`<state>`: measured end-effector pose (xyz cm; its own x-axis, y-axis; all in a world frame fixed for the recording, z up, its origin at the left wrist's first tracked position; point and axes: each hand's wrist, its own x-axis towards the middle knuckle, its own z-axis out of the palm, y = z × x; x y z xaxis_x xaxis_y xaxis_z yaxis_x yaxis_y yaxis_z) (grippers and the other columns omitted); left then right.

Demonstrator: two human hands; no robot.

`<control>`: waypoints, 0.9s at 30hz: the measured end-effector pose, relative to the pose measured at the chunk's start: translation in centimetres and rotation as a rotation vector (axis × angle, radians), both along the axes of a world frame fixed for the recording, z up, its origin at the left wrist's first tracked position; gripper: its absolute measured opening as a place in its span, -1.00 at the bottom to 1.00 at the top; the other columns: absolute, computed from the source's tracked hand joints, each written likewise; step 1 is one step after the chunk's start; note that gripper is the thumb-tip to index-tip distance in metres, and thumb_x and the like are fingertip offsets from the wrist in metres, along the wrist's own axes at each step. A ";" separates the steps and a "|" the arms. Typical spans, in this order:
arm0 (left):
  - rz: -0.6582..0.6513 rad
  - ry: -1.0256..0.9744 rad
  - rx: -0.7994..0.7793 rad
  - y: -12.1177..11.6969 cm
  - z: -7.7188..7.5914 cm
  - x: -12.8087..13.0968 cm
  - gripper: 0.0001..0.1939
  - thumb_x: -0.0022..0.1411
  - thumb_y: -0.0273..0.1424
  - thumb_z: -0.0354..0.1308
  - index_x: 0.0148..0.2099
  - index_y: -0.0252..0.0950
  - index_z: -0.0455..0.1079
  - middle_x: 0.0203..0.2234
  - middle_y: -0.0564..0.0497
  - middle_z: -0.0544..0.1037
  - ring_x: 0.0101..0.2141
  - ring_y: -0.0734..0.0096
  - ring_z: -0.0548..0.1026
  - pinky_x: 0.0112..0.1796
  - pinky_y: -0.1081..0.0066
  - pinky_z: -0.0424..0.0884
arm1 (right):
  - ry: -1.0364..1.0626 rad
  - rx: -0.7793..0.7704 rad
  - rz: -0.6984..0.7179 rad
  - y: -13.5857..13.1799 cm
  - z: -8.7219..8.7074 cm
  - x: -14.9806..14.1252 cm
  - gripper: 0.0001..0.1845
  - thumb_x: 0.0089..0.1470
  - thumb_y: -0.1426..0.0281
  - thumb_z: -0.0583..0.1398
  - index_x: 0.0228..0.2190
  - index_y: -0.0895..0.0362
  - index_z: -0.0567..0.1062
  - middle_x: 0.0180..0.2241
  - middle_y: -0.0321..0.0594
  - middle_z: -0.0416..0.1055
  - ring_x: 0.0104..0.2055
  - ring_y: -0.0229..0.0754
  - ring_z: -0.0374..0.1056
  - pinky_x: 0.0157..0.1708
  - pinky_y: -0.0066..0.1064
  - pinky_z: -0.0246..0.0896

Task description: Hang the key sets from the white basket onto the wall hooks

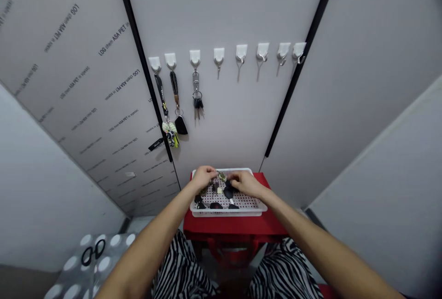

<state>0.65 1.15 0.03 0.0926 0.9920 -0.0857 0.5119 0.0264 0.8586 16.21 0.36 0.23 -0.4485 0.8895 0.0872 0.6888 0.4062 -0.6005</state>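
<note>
A small yellowish-green keychain (222, 177) is between my two hands, over the back of a white perforated basket (226, 214). The fingertips of my left hand (205, 176) are pinched together at the keychain's left side. Close by its right side is my right hand (244, 183), its fingers bent and slightly blurred, so their grip is unclear. Below the hands lie a black key fob (228, 192), a pale square tag (219, 190), another dark fob (216, 205) and a dark bunch of keys (199, 202).
The basket stands on a red-covered stool (238, 227). White hooks (218, 55) run along the wall. On the left ones hang a charm-covered lanyard (169, 129), a fob on a braided strap (175, 85) and a key ring (196, 99). Black glasses (93, 252) rest on a dotted cloth.
</note>
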 end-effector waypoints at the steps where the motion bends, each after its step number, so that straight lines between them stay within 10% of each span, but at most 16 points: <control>1: -0.001 -0.137 -0.021 0.1 0.7 -0.1 -0.88 -0.13 -0.42 -0.03 -0.55 -0.38 0.27 -0.70 0.10 0.32 -0.65 0.64 0.24 -0.57 0.58 0.14 | 0.064 0.004 0.008 -0.1 0.2 -0.2 -0.75 -0.26 0.48 -0.03 -0.48 0.19 0.39 -0.51 -0.25 0.36 -0.47 -0.30 0.22 -0.46 -0.51 0.06; 6: 0.011 -0.648 -0.184 -0.1 3.1 0.2 -0.95 -0.19 -0.49 0.03 -0.59 -0.38 0.22 -0.76 0.14 0.30 -0.69 0.69 0.25 -0.59 0.60 0.14 | 0.286 -0.028 0.019 -0.3 0.6 -1.8 -0.67 -0.28 0.38 0.08 -0.35 0.21 0.36 -0.40 -0.22 0.36 -0.38 -0.27 0.23 -0.37 -0.49 0.09; 17: 0.147 -0.895 -0.122 -0.1 5.2 0.6 -0.94 -0.16 -0.53 0.01 -0.58 -0.37 0.15 -0.75 0.12 0.32 -0.66 0.63 0.33 -0.59 0.60 0.18 | 0.432 0.198 -0.152 0.2 2.2 -2.3 -0.73 -0.15 0.33 -0.02 -0.46 0.19 0.40 -0.48 -0.22 0.36 -0.44 -0.28 0.22 -0.41 -0.48 0.07; 23: 0.249 -0.629 0.088 0.4 6.8 0.3 -0.86 -0.18 -0.56 0.01 -0.44 -0.35 0.20 -0.65 0.11 0.33 -0.63 0.63 0.29 -0.63 0.61 0.14 | 0.417 0.269 -0.175 2.5 6.5 -2.2 -0.78 -0.20 0.35 0.01 -0.60 0.21 0.38 -0.61 -0.25 0.31 -0.53 -0.32 0.17 -0.50 -0.49 0.05; 27: 0.032 -0.543 0.343 2.0 10.2 1.2 -0.84 -0.19 -0.58 0.02 -0.43 -0.38 0.26 -0.51 0.03 0.39 -0.49 0.61 0.32 -0.44 0.59 0.21 | 0.550 0.236 -0.119 4.2 11.2 -2.7 -0.79 -0.24 0.34 0.03 -0.61 0.23 0.37 -0.65 -0.27 0.28 -0.58 -0.35 0.14 -0.54 -0.52 0.04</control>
